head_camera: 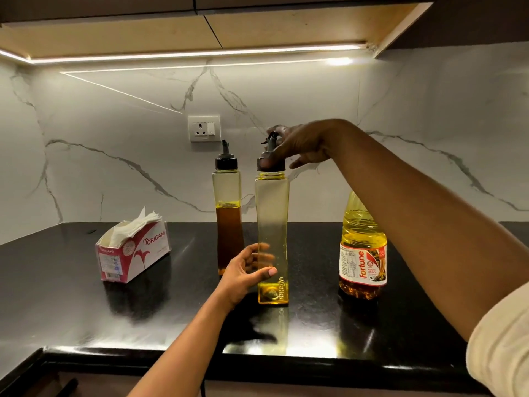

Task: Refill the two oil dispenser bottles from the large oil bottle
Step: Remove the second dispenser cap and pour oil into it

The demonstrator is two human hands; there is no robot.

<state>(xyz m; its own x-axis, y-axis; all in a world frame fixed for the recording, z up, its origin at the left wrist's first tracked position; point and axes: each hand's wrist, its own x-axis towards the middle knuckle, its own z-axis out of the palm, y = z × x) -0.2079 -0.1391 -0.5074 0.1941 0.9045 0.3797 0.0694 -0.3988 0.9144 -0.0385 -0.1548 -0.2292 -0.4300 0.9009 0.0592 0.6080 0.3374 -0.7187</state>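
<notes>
So we've got the black countertop (171, 319) with everything standing on it. The large oil bottle (362, 253) is off to the right under our right forearm, mostly full, its top hidden by the arm. The tissue box (134, 253) sits well to the left. The back dispenser bottle (227, 224) is roughly half full of darker oil with its cap on. The front dispenser bottle (272, 213), just right of it and nearer us, is nearly empty, only a puddle at the bottom.

Our left hand (246, 270) wraps the front one low down, thumb across the face. Our right hand (303, 144) pinches its black pourer cap (270, 164) from above; we can't tell if it's off the threads or just loose.

Worries: the bottle's tall and skinny and we're gripping it low, so a hard twist could tip it into the back one. Pulling the arm back could clip the large oil bottle, and an oily cap may drip on the countertop
</notes>
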